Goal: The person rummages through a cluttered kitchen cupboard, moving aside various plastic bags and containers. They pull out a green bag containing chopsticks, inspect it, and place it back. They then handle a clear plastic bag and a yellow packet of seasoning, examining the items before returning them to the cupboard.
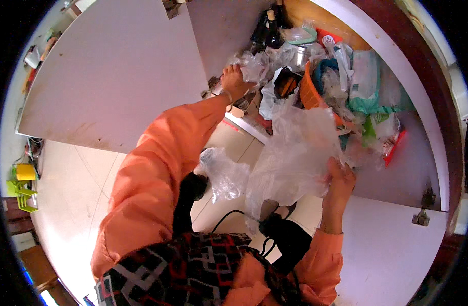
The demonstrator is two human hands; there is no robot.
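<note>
My left hand (236, 82) reaches into an open low cabinet, its thumb apart from the fingers. It lies beside a crumpled clear plastic bag (254, 66), above small items at the cabinet's front edge; I cannot tell whether it touches the bag. My right hand (341, 178) is closed on the side of a large clear plastic bag (295, 158), which hangs spread out in front of the cabinet. Behind this bag stand an orange plastic basket (309, 89) and a white bag with a dark inside (274, 97).
Dark bottles (272, 33) stand at the back. Clear containers (365, 76) and more bags crowd the cabinet's right. The cabinet doors, left (111, 71) and right (392, 250), stand open. Another clear plastic bag (226, 173) lies on the tiled floor below.
</note>
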